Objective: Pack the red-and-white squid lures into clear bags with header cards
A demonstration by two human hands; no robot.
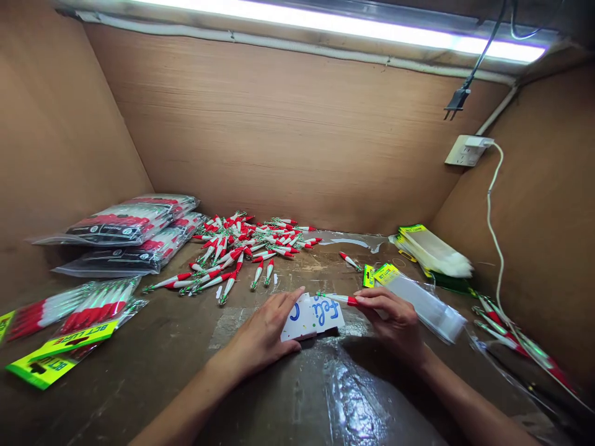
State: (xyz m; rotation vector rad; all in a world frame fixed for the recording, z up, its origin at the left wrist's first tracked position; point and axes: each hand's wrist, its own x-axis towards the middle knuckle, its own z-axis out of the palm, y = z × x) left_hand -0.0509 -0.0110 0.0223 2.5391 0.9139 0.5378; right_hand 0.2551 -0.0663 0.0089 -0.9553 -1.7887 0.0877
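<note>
My left hand (269, 325) grips a white card (320, 314) with blue lettering, thumb at its near edge and fingers along the far one. Between the fingertips of my right hand (390, 313) is the red end of a red-and-white fishing lure (339, 298). The lure points left, its green hooked end over the card's far edge; whether it touches the card I cannot tell. Beyond my hands lies a heap of similar lures (242, 241). A single lure (349, 260) rests apart, to the right of the heap.
Flat clear bags with yellow headers (418, 303) lie right of my right hand, with another stack (437, 248) behind. Filled lure packs (88, 322) and bulk bags (130, 229) are at left. A white cable (490, 204) hangs from the socket (467, 150); more lures (520, 337) lie beside it.
</note>
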